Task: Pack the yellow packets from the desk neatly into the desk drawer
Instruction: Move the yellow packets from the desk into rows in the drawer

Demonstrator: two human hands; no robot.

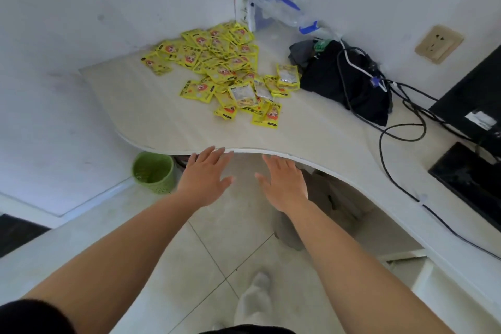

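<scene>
Head view: the packets [222,62] lie in a loose heap on the desk [162,122], strung from its back corner toward its front edge. Both hands are empty with fingers straight. The left hand [206,176] and right hand [284,182] sit side by side at the desk's front edge, the heap straight ahead. Either looks about equally near; no drawer shows.
</scene>
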